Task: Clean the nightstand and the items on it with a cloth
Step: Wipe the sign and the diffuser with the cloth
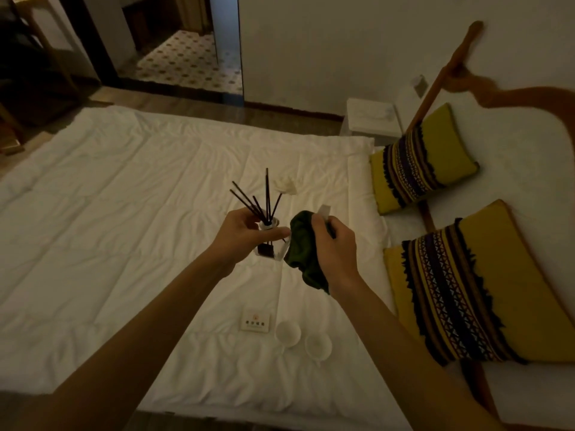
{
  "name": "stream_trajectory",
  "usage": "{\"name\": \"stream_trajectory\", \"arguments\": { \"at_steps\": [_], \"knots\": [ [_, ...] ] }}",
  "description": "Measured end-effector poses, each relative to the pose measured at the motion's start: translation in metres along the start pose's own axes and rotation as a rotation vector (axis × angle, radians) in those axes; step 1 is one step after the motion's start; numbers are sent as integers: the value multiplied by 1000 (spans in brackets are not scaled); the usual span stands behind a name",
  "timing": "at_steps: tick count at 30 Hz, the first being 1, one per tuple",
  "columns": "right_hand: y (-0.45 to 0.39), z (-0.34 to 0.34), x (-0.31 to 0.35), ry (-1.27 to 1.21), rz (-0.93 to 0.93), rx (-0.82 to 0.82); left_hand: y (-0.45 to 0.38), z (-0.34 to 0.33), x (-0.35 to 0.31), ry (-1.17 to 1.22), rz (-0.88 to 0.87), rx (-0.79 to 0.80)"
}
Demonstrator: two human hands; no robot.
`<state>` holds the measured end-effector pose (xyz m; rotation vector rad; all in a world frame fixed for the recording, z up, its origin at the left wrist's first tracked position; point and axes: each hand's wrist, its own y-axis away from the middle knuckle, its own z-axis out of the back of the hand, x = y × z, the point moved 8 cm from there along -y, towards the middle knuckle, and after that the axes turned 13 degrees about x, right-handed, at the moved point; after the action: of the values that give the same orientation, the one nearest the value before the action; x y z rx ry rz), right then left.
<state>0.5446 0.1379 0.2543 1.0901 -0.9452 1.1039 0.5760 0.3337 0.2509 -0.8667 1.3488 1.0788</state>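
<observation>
- Left hand (241,233) is up over the middle of the bed, fingers curled round the neck of one reed diffuser bottle (270,244), forefinger stretched out toward the cloth.
- Out of that bottle fan the dark reed sticks (259,202); I count about six, though the dim light makes an exact tally hard.
- Right hand (334,247) is just beside it, closed tight on one dark green cloth (303,250), which is bunched up and touching the bottle's side.
- A pale, flat-edged bit (325,210) pokes out above the right fingers; cannot tell what it is.
- Both forearms reach in from the near edge of the bed, bare.
- Below the hands, toward the near edge of the white duvet (109,213), lies one small white card (255,321) with print on it.
- Just right of the card sit two small white cups (288,332), side by side, close to touching.
- Beyond the hands lies one crumpled pale scrap (284,185) on the duvet.
- Along the right edge of the bed lean two yellow cushions (485,290) with dark patterned bands, one nearer, one farther.
- At the bed's far right corner stands one white nightstand (371,119) against the wall.
</observation>
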Motion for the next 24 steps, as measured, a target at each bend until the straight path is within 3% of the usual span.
{"name": "stream_trajectory", "arguments": {
  "at_steps": [7,10,17,24],
  "knots": [
    [-11,-18,-25,56,-15,43,3,2,40,-169,-10,-38],
    [-19,-28,-47,92,-38,59,3,6,76,-105,31,-95],
    [-33,-60,-155,112,-196,112,6,11,188,-101,159,-169],
    [-39,-85,-260,146,-308,134,21,45,324,-296,326,-303]
  ]
}}
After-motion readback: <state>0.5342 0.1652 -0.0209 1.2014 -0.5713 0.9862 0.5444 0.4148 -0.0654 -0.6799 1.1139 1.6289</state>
